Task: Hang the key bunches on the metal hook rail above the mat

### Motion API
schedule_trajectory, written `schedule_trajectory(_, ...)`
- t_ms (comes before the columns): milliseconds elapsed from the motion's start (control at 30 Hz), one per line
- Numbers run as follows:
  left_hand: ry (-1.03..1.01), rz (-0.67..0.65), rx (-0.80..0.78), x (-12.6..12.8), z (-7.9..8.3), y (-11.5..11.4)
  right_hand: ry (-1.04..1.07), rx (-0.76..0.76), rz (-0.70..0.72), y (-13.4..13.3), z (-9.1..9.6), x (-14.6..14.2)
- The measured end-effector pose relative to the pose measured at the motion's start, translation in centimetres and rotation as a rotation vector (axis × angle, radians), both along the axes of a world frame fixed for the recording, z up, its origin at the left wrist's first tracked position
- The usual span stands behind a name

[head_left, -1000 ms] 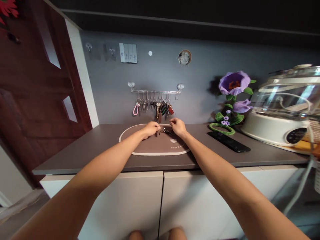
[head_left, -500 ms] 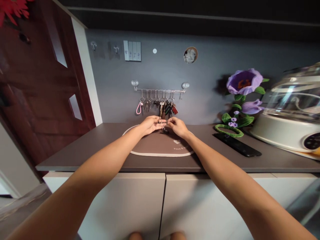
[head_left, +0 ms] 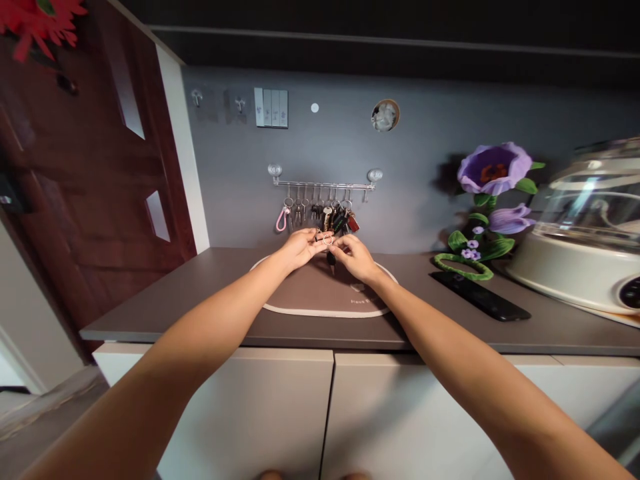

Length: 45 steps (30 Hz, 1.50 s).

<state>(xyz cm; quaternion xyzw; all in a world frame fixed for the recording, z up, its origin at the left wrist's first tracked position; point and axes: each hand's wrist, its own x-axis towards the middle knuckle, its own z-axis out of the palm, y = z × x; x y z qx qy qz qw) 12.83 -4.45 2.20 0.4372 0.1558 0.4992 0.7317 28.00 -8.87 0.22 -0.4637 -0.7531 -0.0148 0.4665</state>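
Straight ahead, wall: a grey wall (head_left: pixel 230 167) is rising behind everything, with a dark shelf (head_left: pixel 350 48) running overhead.
Table: a dark table (head_left: pixel 170 287) is stretching across, above pale cupboard doors (head_left: pixel 240 413).
Door: a reddish-brown door (head_left: pixel 110 160) is standing at the left.
Appliance: a white appliance (head_left: pixel 575 270) with a clear top is sitting at the far right of the table.
Mat: a brown mat (head_left: pixel 305 293) with a pale rim is lying under the hands.
Flower: a purple cloth flower (head_left: pixel 475 163) is standing between mat and appliance.
Rail: a clear rail (head_left: pixel 325 185) is holding a row of hanging keys (head_left: pixel 327 217).
Phone: a black phone (head_left: pixel 480 297) is lying near the flower's green base.
Left hand: the left hand (head_left: pixel 303 247) is keeping a narrow grip, its fingers holding the key ring.
Right hand: the right hand (head_left: pixel 353 255) is pinching at the ring's right edge, its grip narrow.
Key ring: the key ring (head_left: pixel 327 240) is hanging between both hands, above the mat and in front of the rail.
Key: a dark key (head_left: pixel 331 259) is dangling just below the ring.
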Motion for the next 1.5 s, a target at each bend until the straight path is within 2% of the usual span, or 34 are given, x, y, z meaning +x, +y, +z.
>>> schedule_trajectory(233,-0.042,0.032,-0.056,0.2,0.4,-1.1,-0.017,0.031,0.003,0.2,-0.3,-0.3)
schedule_trajectory(533,-0.023,0.023,0.015,-0.2,0.1,0.1,-0.001,0.095,-0.007,0.6,-0.1,0.3)
schedule_trajectory(667,0.079,0.09,0.041,-0.5,-0.1,0.4,0.067,0.101,-0.018,0.6,0.1,0.8)
schedule_trajectory(833,0.361,0.211,0.102,-0.3,-0.8,0.3,0.228,0.067,-0.056,1.1,0.0,1.3)
schedule_trajectory(967,0.572,0.215,0.268,0.2,-1.7,-0.1,0.374,0.001,0.014,1.6,-0.2,1.7)
schedule_trajectory(1167,0.744,0.152,0.67,1.0,-3.3,0.0,0.585,-0.086,0.2,1.6,-0.4,1.6)
schedule_trajectory(1267,0.849,0.194,0.845,1.1,-3.4,-0.1,0.747,-0.182,0.271,1.2,-0.4,1.2)
schedule_trajectory(1400,0.937,0.23,0.985,1.0,-3.2,-0.3,0.955,-0.263,0.349,0.7,-0.2,0.6)
schedule_trajectory(1500,1.001,0.265,1.081,0.8,-3.2,-0.3,1.04,-0.267,0.33,0.5,0.3,0.5)
